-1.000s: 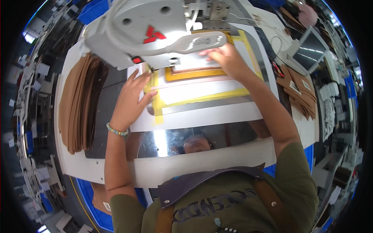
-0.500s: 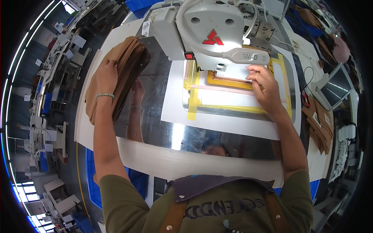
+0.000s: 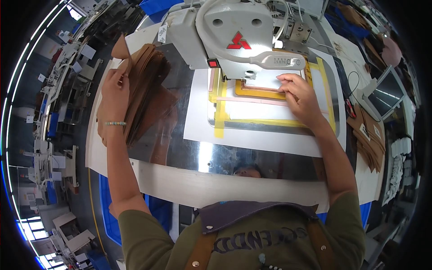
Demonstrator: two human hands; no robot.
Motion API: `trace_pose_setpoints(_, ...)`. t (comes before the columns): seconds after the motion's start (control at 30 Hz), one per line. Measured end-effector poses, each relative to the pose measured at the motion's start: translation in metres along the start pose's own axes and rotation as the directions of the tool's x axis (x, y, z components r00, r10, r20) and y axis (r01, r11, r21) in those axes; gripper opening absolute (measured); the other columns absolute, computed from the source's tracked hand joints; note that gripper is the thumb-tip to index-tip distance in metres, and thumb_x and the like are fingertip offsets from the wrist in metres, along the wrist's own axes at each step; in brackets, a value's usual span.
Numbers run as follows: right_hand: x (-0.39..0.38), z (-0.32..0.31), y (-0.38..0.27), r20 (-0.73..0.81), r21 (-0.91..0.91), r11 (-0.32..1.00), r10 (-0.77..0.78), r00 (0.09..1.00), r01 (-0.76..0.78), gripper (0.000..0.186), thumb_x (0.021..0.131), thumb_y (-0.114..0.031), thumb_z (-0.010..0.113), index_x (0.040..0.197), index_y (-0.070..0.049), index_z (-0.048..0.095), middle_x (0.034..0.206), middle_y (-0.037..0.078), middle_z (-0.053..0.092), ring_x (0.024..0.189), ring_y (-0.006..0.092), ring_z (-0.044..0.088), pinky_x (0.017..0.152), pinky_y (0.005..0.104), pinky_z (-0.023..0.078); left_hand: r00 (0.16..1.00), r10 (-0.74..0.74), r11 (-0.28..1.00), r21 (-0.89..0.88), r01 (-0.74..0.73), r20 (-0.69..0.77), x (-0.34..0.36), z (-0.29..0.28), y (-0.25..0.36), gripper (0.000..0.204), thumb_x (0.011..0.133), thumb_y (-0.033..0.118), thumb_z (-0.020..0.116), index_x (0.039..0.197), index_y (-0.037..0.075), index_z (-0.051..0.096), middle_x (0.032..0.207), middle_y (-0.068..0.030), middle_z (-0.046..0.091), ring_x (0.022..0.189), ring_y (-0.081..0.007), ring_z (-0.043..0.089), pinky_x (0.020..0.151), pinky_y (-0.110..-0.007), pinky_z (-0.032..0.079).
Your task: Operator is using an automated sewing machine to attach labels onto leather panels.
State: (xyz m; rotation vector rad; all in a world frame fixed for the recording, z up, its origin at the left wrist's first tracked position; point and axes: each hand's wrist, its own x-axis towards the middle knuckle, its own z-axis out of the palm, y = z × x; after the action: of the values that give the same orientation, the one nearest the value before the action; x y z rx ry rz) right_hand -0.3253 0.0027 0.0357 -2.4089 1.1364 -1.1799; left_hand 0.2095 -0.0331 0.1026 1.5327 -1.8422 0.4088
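Observation:
On the left side of the metal worktop, a thick stack of brown fabric pieces (image 3: 145, 74) leans on its edges. My left hand (image 3: 116, 92) is at the stack's outer side, fingers closed on one brown fabric piece (image 3: 120, 48), whose end sticks up past my fingertips. Under the head of an industrial sewing machine (image 3: 231, 29) lies a yellow clamp frame (image 3: 258, 93). My right hand (image 3: 299, 96) hovers by the frame's right part, thumb and fingers loosely bent and apart. Nothing shows between them.
White sheeting (image 3: 198, 123) with yellow tape lies beneath the frame on the shiny metal plate (image 3: 180, 148). To the right are more brown pieces (image 3: 366, 139), red-handled snips (image 3: 350, 108) and a tilted screen (image 3: 387, 94). A blue bin (image 3: 105, 198) sits below the table's left edge.
My left hand has moved slightly left, and the end of a brown piece now stands up from the stack. My right hand stays by the frame. The whole view has shifted a little.

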Motion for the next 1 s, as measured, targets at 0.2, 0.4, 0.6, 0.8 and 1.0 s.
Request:
trace_pose_setpoints(0.2,0.005,0.006,-0.033,0.199,-0.088,0.985,-0.126,0.972,0.146,0.019,0.087,0.003,0.068,0.104,-0.004,0.072,0.128,0.008,0.073,0.106,0.0266,0.071,0.09,0.0379,0.06,0.932,0.217,0.964,-0.212,-0.158,0.291,-0.089,0.03,0.116,0.025,0.093,-0.001,0.07,0.115,0.005,0.08,0.094,-0.0097,0.065,0.083,-0.0293,0.066,0.073,-0.041,0.055)
trace_pose_setpoints(0.4,0.018,0.048,-0.058,0.273,-0.181,0.896,-0.35,0.896,0.405,0.027,0.084,-0.005,0.079,0.111,-0.005,0.074,0.122,0.007,0.073,0.107,0.0236,0.07,0.091,0.0381,0.06,0.87,0.365,0.926,-0.223,-0.303,0.332,-0.117,0.036,0.146,0.034,0.091,-0.002,0.071,0.122,0.008,0.08,0.095,-0.0086,0.066,0.087,-0.0271,0.065,0.074,-0.04,0.055)
trace_pose_setpoints(0.6,0.026,0.094,-0.064,0.305,-0.352,0.764,-0.453,0.838,0.541,0.008,0.08,-0.014,0.076,0.088,-0.013,0.075,0.088,-0.001,0.065,0.092,0.0166,0.065,0.068,0.0309,0.051,0.895,0.313,0.949,-0.139,-0.283,0.318,-0.131,0.022,0.128,0.029,0.093,0.004,0.071,0.122,0.002,0.076,0.098,-0.0089,0.067,0.09,-0.0276,0.067,0.075,-0.04,0.057)
trace_pose_setpoints(0.8,0.024,0.095,-0.062,0.324,-0.492,0.651,-0.479,0.816,0.578,0.008,0.08,-0.013,0.075,0.08,-0.013,0.067,0.084,0.0,0.061,0.092,0.0156,0.063,0.072,0.029,0.052,0.908,0.288,0.952,0.01,-0.305,0.304,-0.164,-0.02,0.07,0.021,0.092,0.004,0.072,0.113,0.0,0.074,0.106,-0.0116,0.072,0.094,-0.0303,0.071,0.079,-0.041,0.059)
trace_pose_setpoints(1.0,0.016,0.066,-0.06,0.268,-0.507,0.645,-0.512,0.816,0.571,0.011,0.078,-0.013,0.075,0.078,-0.013,0.064,0.083,-0.001,0.059,0.09,0.0151,0.062,0.07,0.0282,0.05,0.914,0.233,0.948,0.131,-0.289,0.331,-0.162,-0.024,0.047,0.019,0.092,-0.002,0.07,0.111,-0.004,0.074,0.108,-0.0132,0.072,0.095,-0.0312,0.07,0.082,-0.041,0.059)
